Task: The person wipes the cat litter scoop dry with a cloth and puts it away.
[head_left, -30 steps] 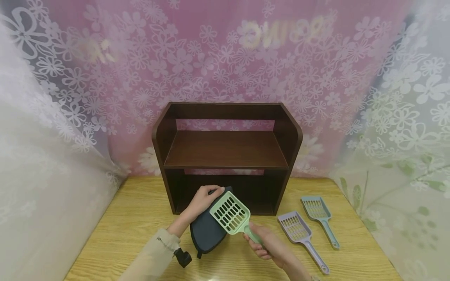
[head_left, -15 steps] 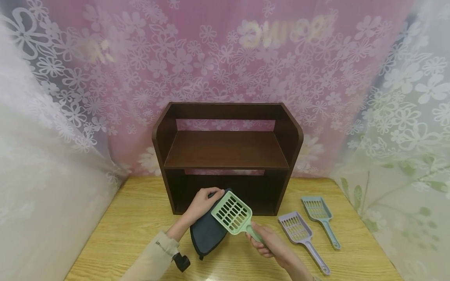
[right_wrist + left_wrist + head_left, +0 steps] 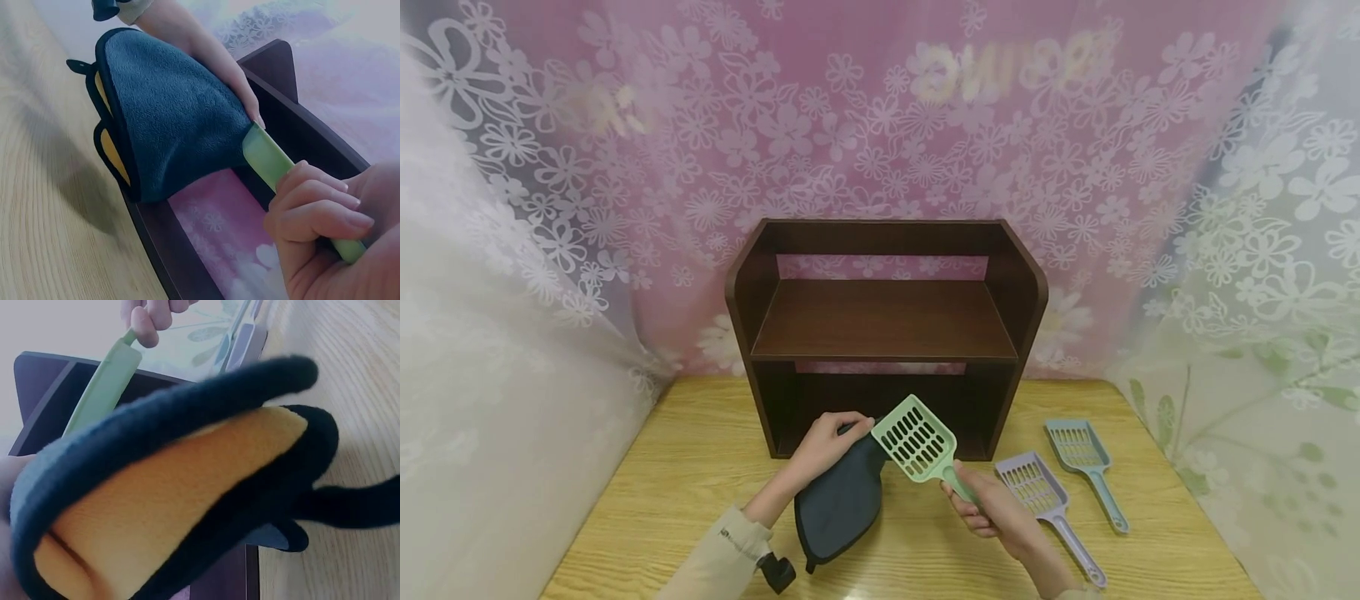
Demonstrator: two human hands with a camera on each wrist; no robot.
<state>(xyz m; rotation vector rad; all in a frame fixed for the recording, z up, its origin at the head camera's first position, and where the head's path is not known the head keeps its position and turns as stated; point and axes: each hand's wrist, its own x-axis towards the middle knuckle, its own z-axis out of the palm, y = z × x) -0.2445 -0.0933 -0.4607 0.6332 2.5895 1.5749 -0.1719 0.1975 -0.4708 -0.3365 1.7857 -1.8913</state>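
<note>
In the head view my left hand (image 3: 826,450) pinches the upper edge of a dark blue cleaning cloth (image 3: 841,510), which hangs above the table's front part. The left wrist view shows the cloth's yellow-orange underside (image 3: 181,487) between dark folds. My right hand (image 3: 996,504) grips the handle of a light green slotted litter scoop (image 3: 916,439), its head tilted up and to the left. In the right wrist view the scoop's rim (image 3: 265,153) meets the cloth (image 3: 175,112) close to my left fingertips. Whether those fingertips also hold the rim, I cannot tell.
Behind the hands stands a dark brown two-tier shelf (image 3: 883,321). A lavender litter scoop (image 3: 1054,504) and a blue-grey one (image 3: 1097,479) lie on the wooden table (image 3: 647,500) at the right. Flowered curtains (image 3: 880,125) close in the back and sides.
My right hand and the green scoop have moved right and slightly up. My left hand has shifted a little down and left, and the cloth hangs lower, its shape changed.
</note>
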